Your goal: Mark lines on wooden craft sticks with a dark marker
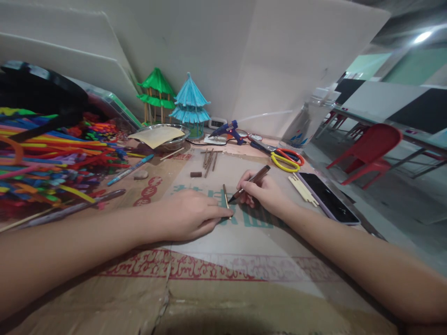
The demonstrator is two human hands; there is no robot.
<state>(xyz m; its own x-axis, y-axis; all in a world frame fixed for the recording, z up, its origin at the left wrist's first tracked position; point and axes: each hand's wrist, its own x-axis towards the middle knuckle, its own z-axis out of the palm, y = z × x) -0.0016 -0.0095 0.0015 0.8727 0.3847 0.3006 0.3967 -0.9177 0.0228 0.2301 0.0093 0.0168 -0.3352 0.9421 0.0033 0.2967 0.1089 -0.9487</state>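
My left hand lies low over the sheet, fingers closed together, its outstretched fingertips holding down the near end of a thin wooden stick. That stick is dark brown at its far end and pale towards me. A brown marker is gripped in my right hand, with its dark tip touching or very near the stick. The marker's brown cap lies beyond my left hand. Farther back rests a small group of brown sticks. Pale sticks lie to the right of my right hand.
A phone, scissors and a blue glue gun are on the right and at the back. Green and blue model pavilions stand behind a bowl. Colourful pipe cleaners heap up at left, near a blue pen.
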